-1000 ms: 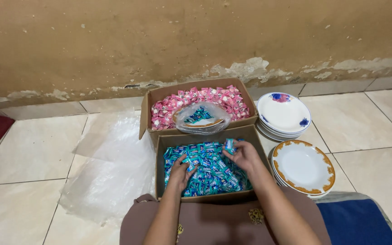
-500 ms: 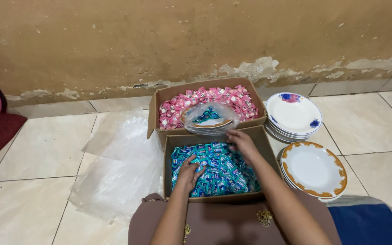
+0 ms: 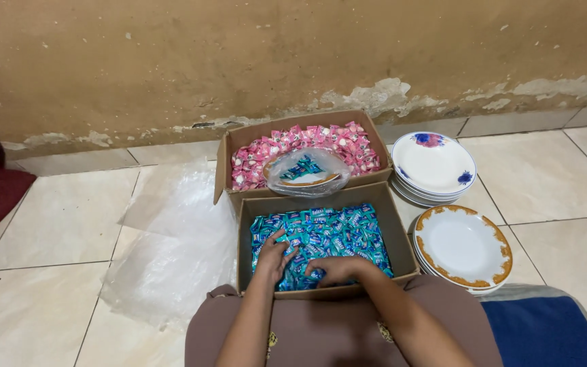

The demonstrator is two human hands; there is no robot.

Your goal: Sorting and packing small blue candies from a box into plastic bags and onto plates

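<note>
A cardboard box point(image 3: 395, 228) in front of me is filled with blue-wrapped candies point(image 3: 334, 231). Both hands are inside it at the near side. My left hand point(image 3: 275, 256) lies on the candies with fingers curled into them. My right hand point(image 3: 334, 269) is beside it, palm down, fingers closed over a bunch of blue candies. Behind this box stands a second cardboard box point(image 3: 224, 160) of pink-wrapped candies point(image 3: 348, 143). On the pink candies rests a plate in a clear plastic bag point(image 3: 305, 172) holding some blue candies.
A stack of white plates with blue and pink flowers point(image 3: 435, 163) and a stack of white plates with gold rims point(image 3: 461, 246) sit right of the boxes. Clear plastic sheets point(image 3: 171, 251) lie left on the tiles. A stained wall point(image 3: 293, 54) is behind; a blue mat point(image 3: 545, 333) near right.
My right hand has come back from the far side of the blue candy box to its near edge, beside my left hand. The camera view shifted slightly.
</note>
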